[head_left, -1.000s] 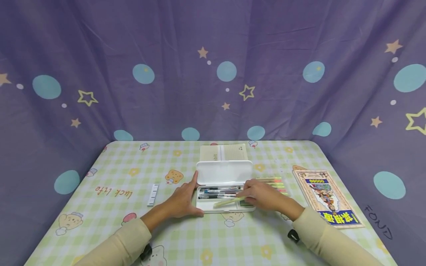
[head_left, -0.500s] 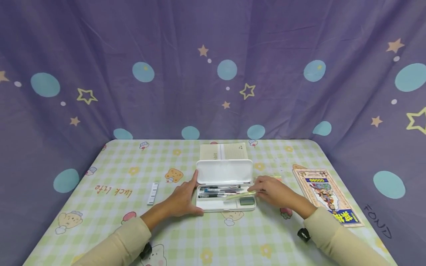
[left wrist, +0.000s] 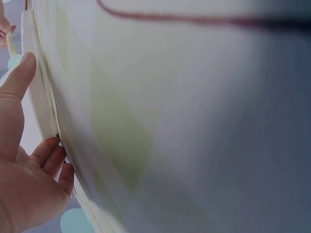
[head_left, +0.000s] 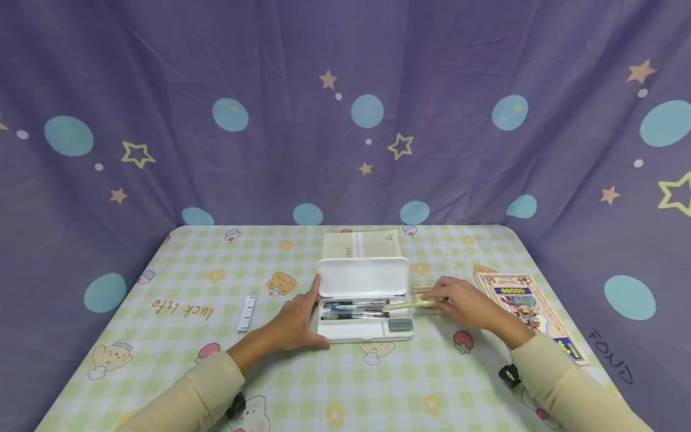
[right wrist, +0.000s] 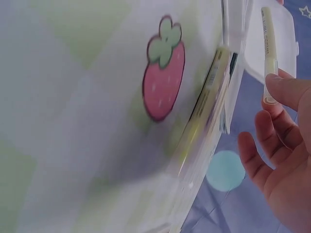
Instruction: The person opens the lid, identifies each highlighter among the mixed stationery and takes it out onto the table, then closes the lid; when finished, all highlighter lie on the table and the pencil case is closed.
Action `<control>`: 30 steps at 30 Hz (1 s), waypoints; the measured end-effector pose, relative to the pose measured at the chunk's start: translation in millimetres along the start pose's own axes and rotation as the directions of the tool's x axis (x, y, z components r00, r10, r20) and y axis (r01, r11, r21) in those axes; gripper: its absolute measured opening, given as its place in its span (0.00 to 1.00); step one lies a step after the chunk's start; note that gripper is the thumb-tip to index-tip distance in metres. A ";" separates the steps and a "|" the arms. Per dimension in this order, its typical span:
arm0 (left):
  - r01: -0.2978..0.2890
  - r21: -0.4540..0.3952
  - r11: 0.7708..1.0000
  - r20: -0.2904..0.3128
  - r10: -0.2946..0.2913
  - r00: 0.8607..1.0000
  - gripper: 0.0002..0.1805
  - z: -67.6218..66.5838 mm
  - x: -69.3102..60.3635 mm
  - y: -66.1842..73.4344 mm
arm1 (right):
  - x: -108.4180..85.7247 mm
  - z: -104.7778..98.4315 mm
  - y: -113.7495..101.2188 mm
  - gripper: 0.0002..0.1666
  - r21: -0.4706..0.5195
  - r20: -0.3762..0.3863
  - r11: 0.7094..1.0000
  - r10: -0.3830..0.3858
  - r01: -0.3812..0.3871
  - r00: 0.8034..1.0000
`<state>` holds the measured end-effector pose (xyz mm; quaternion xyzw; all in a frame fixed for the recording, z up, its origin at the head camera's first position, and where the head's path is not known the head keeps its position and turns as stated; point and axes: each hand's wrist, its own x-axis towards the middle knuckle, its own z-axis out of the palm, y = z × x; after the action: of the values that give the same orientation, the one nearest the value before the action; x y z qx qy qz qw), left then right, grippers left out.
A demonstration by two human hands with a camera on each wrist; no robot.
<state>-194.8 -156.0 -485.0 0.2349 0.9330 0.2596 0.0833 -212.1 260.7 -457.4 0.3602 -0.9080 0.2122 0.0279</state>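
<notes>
The white pencil case (head_left: 353, 335) lies with its lid raised, holding several pens (head_left: 356, 312) and a green eraser (head_left: 400, 325). At its left end my left hand (head_left: 294, 321) rests with the thumb along the front wall and the index finger beside the lid; in the left wrist view the thumb (left wrist: 22, 75) touches the case's side. My right hand (head_left: 459, 303) pinches a cream highlighter (right wrist: 268, 39) between thumb and fingers, just right of the case, its far end over the pens. More highlighters (right wrist: 206, 92) lie on the table beneath that hand, partly hidden.
Behind the case lies a beige notebook (head_left: 361, 244). A colourful book (head_left: 520, 300) is at the right, beside my right forearm. A small white strip-shaped item (head_left: 247, 314) lies left of my left hand. Purple curtain (head_left: 281, 90) surrounds the checked table (head_left: 302, 390).
My right hand has drawn the highlighter up and right from the case's front compartment, uncovering the eraser. The left hand stays at the case.
</notes>
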 end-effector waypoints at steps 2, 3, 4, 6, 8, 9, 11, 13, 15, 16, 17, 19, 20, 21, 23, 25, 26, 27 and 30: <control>0.000 0.001 1.000 0.002 0.000 1.000 0.83 0.0 -0.3 0.2 | -2.4 -2.4 3.5 0.17 0.001 0.006 1.000 0.023 -0.023 1.000; 0.001 0.000 1.000 0.002 -0.001 1.000 0.83 -0.1 -0.5 0.3 | -3.7 -3.4 5.5 0.17 0.002 0.009 0.999 0.034 -0.034 0.999; 0.001 0.001 1.000 0.002 -0.001 1.000 0.83 -0.1 -0.8 0.4 | -4.9 -4.3 7.4 0.17 0.005 0.013 0.999 0.045 -0.045 0.999; 0.000 0.002 1.000 0.002 0.000 1.000 0.83 0.0 -1.0 0.3 | -6.9 -6.0 11.8 0.18 0.003 0.010 0.998 0.058 -0.058 0.998; -0.002 0.006 1.000 -0.001 0.002 1.000 0.83 0.3 -0.9 0.2 | -8.6 -9.0 15.3 0.18 0.009 0.007 0.997 0.072 -0.072 0.997; -0.003 0.008 1.000 -0.003 0.003 1.000 0.83 0.4 -0.9 0.2 | -9.3 -10.4 17.3 0.17 0.010 -0.001 0.997 0.074 -0.074 0.997; -0.006 0.010 1.000 -0.005 0.006 1.000 0.83 0.4 -0.7 0.4 | -10.4 -12.6 21.8 0.17 -0.004 -0.017 0.996 0.084 -0.084 0.996; -0.007 0.010 1.000 -0.005 0.007 1.000 0.83 -0.1 -0.8 0.9 | -11.5 -15.1 26.6 0.18 -0.018 -0.035 0.996 0.086 -0.086 0.996; -0.007 0.009 1.000 -0.004 0.007 1.000 0.83 -0.6 -1.0 1.2 | -12.2 -16.3 32.7 0.17 -0.040 -0.056 0.996 0.074 -0.077 0.996; -0.005 0.009 1.000 -0.003 0.005 1.000 0.83 -0.7 -0.9 1.3 | -12.6 -17.0 35.6 0.17 -0.049 -0.061 0.996 0.075 -0.078 0.995; -0.003 0.008 1.000 -0.002 0.003 1.000 0.83 -0.9 -0.8 1.3 | -13.1 -17.7 38.5 0.18 -0.049 -0.063 0.996 0.074 -0.078 0.995; 0.002 0.008 1.000 -0.002 -0.002 1.000 0.83 -1.1 -0.4 1.1 | -13.5 -19.2 43.4 0.18 -0.054 -0.058 0.994 0.088 -0.091 0.994; 0.004 0.008 1.000 -0.004 -0.004 1.000 0.83 -1.0 -0.2 0.8 | -13.5 -19.7 45.6 0.18 -0.054 -0.053 0.993 0.099 -0.102 0.994; 0.006 0.008 1.000 -0.004 -0.006 1.000 0.83 -1.0 0.0 0.6 | -13.5 -20.3 47.6 0.18 -0.052 -0.046 0.992 0.113 -0.116 0.993; 0.009 0.006 1.000 -0.005 -0.009 1.000 0.83 -0.8 0.5 0.3 | -13.1 -20.9 50.6 0.17 -0.045 -0.037 0.989 0.136 -0.138 0.990; 0.011 0.007 1.000 -0.006 -0.011 1.000 0.83 -0.4 0.9 0.2 | -12.1 -20.6 53.5 0.17 -0.042 -0.036 0.988 0.148 -0.150 0.988; 0.014 0.003 1.000 -0.006 -0.014 1.000 0.83 -0.3 0.9 0.3 | -11.6 -20.2 55.0 0.17 -0.043 -0.038 0.988 0.147 -0.149 0.988; 0.015 0.004 1.000 -0.004 -0.015 1.000 0.83 -0.1 1.0 0.3 | -10.9 -19.7 56.3 0.16 -0.042 -0.040 0.988 0.144 -0.146 0.989; 0.018 -0.008 1.000 -0.001 -0.018 1.000 0.83 0.6 1.5 0.6 | -8.4 -17.5 60.8 0.16 -0.044 -0.047 0.987 0.153 -0.156 0.987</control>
<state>-195.7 -154.6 -485.3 0.2258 0.9342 0.2625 0.0859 -248.2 312.7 -465.4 0.2833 -0.9372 0.1997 0.0397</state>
